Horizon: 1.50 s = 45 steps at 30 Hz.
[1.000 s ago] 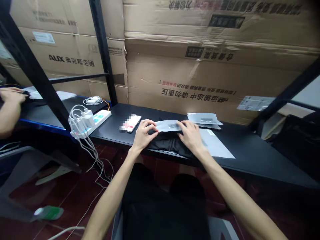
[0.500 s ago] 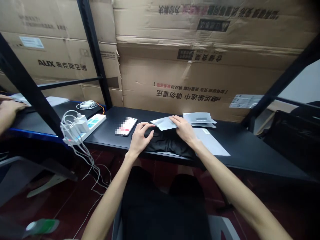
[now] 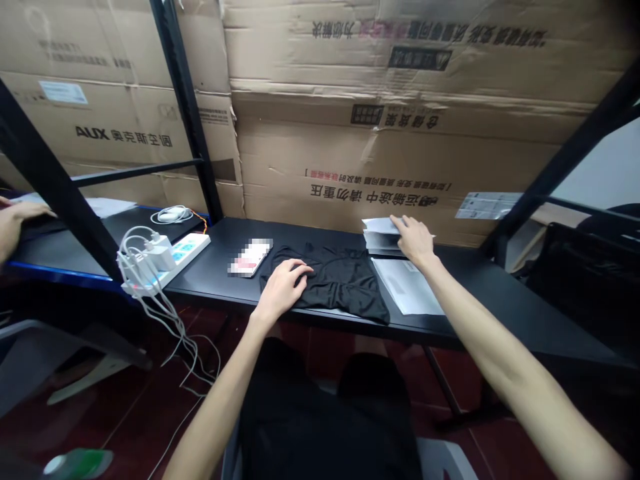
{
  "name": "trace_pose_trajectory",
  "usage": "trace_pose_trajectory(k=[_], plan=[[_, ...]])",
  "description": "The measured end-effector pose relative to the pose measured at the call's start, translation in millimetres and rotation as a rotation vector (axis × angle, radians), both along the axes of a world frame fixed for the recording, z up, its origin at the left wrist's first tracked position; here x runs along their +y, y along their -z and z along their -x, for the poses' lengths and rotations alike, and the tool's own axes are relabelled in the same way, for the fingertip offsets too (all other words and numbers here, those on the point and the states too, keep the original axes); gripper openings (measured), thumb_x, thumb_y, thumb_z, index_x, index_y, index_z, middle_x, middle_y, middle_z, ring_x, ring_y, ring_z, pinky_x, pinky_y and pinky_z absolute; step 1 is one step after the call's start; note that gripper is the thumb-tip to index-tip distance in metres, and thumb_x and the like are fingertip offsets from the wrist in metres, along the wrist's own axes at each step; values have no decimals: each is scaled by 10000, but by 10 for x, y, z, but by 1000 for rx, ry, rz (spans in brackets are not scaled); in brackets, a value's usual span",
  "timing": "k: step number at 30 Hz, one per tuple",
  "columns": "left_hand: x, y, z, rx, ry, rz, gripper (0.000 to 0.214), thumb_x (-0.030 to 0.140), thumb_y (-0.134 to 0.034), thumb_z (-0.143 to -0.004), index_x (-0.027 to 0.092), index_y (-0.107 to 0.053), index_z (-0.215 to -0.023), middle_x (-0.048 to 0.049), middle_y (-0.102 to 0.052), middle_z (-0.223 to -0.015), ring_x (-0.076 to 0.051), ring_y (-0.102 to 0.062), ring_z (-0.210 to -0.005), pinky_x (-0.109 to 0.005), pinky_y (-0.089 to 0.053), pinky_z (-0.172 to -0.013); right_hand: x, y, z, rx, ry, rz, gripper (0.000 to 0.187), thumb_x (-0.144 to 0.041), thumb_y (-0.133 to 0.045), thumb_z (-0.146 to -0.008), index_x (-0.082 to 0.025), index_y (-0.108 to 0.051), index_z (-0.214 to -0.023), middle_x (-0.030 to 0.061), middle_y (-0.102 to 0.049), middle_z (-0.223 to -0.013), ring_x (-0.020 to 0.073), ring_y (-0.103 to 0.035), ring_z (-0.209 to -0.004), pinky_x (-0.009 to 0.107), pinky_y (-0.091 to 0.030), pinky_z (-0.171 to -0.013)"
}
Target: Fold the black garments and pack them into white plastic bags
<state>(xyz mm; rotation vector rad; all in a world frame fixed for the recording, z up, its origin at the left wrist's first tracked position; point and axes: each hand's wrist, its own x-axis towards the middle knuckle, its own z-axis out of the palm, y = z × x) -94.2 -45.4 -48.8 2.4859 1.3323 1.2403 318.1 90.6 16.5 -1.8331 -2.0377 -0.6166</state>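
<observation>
Swinging clear of the black cloth (image 3: pixel 345 277), the right hand (image 3: pixel 416 241) is now reaching the stack of pale packets (image 3: pixel 383 239). Nearer, the left hand (image 3: pixel 283 290) is resting loosely open on the cloth, which is lying wrinkled along the table's (image 3: pixel 480 300) front; farther back, the right's fingers are touching the stack — gripping or not, I'm not able to tell. Risk looming: one sideways nudge could be sending those layers sliding.

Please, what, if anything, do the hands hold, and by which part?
The open left hand rests on black cloth; the right hand touches the top packet at its right end, grip unclear.
</observation>
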Motion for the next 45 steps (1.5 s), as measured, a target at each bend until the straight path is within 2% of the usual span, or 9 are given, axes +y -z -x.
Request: trace_pose_trajectory(k=[6, 12, 15, 20, 26, 30, 35, 40, 45], plan=[[1, 2, 0, 9, 2, -6, 260, 172, -589, -1053, 251, -785, -1205, -80, -729, -1285, -268, -684, -1253, -479, -551, -1158, 15, 265, 19, 151, 105, 101, 635, -437, -490, -1055, -255, -533, -1661, 239, -432, -1726, 458, -442, -1534, 714, -471, -1129], [13, 12, 4, 29, 4, 17, 263, 172, -594, -1050, 267, -780, -1211, -67, -736, -1264, -266, -705, -1212, -474, -558, -1136, -27, 340, -21, 173, 55, 217, 882, -810, -501, -1011, -261, -472, -1701, 255, -315, -1787, 507, -350, -1582, 692, -423, -1164], [22, 14, 6, 34, 5, 19, 269, 166, -596, -1042, 278, -785, -1199, -60, -740, -1256, -260, -716, -1193, -463, -562, -1130, -37, 367, -30, 155, 63, 197, 843, -760, -493, -1033, -264, -451, -1713, 246, -313, -1792, 500, -365, -1575, 691, -428, -1165], [33, 10, 8, 50, 5, 34, 268, 181, -587, -1046, 285, -792, -1184, -56, -745, -1257, -263, -717, -1190, -458, -576, -1109, -24, 381, -14, 104, 78, 76, 614, -351, -504, -1062, -309, -519, -1675, 212, -454, -1716, 443, -481, -1493, 647, -497, -1109], [40, 7, 7, 69, -6, 61, 274, 184, -586, -1047, 295, -798, -1181, -54, -738, -1273, -271, -705, -1218, -473, -573, -1122, 4, 338, -47, 114, 95, -33, 656, -154, -329, -1067, -343, -538, -1660, 171, -472, -1725, 349, -398, -1597, 620, -467, -1174], [49, 12, 6, 81, -3, 56, 277, 194, -572, -1053, 288, -801, -1179, -59, -736, -1271, -268, -704, -1214, -478, -571, -1127, 15, 350, -68, 177, 149, -6, 583, -271, -456, -1068, -324, -582, -1636, 199, -441, -1737, 442, -368, -1593, 712, -444, -1159], [61, 25, 9, 79, 3, 28, 285, 216, -556, -1066, 291, -804, -1185, -62, -740, -1255, -262, -708, -1193, -470, -577, -1122, 5, 355, -124, 275, 149, 90, 670, -660, -551, -1042, -356, -575, -1638, 207, -382, -1756, 491, -403, -1547, 772, -456, -1107], [58, 15, 11, 76, 6, 30, 274, 230, -564, -1068, 298, -805, -1179, -61, -741, -1254, -267, -707, -1186, -469, -584, -1113, 8, 344, -279, 403, 120, 161, 795, -806, -551, -987, -369, -559, -1652, 171, -347, -1779, 469, -431, -1540, 652, -475, -1160], [40, -4, 2, 90, -1, 81, 267, 248, -552, -1080, 303, -790, -1188, -53, -730, -1284, -272, -693, -1211, -475, -575, -1119, 55, 419, -469, 487, 53, 171, 715, -741, -603, -994, -387, -601, -1615, 141, -422, -1717, 416, -428, -1544, 575, -459, -1199]])
